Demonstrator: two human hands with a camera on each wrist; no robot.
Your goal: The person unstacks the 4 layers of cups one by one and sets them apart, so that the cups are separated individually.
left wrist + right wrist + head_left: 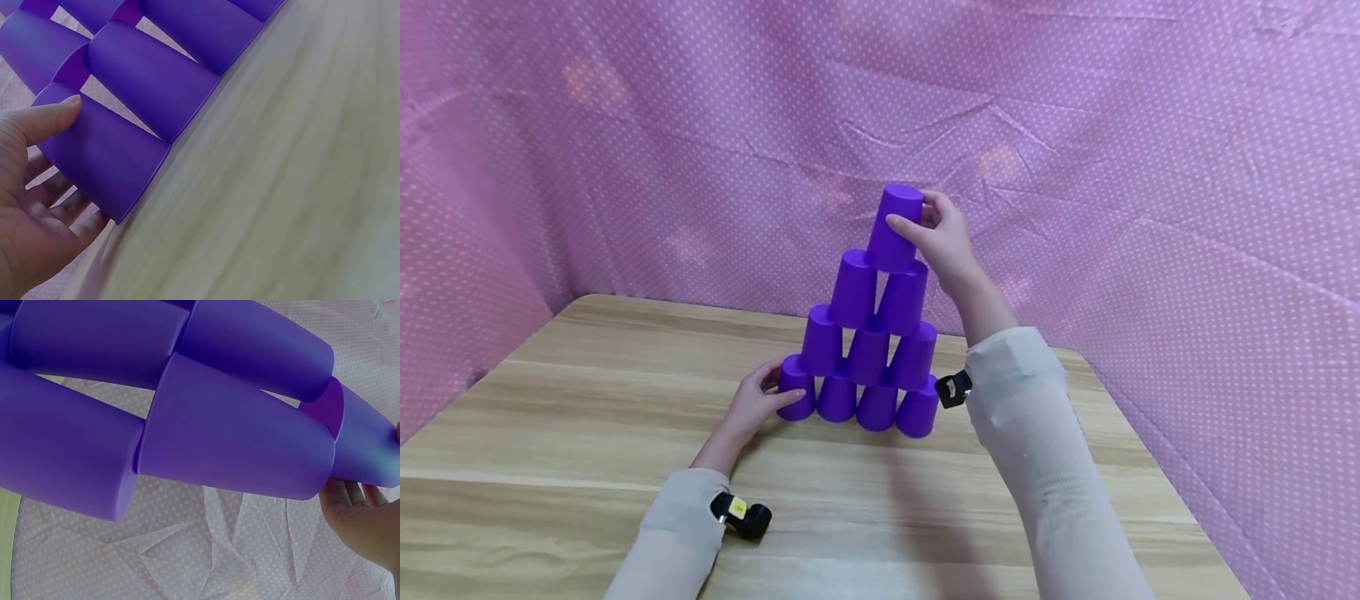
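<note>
Purple cups stand upside down in a four-tier pyramid on the wooden table. The right hand [946,239] grips the top cup [895,229], thumb on its front and fingers behind; that cup sits over the two cups of the tier below. In the right wrist view the right hand [365,519] is at the top cup [369,440], partly cut off by the frame edge. At the bottom left, the left hand [756,404] holds the end cup [796,387]. The left wrist view shows the left hand [37,187] around this cup [103,156], thumb on its near side.
The light wooden table [625,400] extends around the pyramid. Pink dotted cloth [737,167] hangs behind and at both sides. A small black camera is on each wrist, the right one [953,389] close to the pyramid's lower right cups.
</note>
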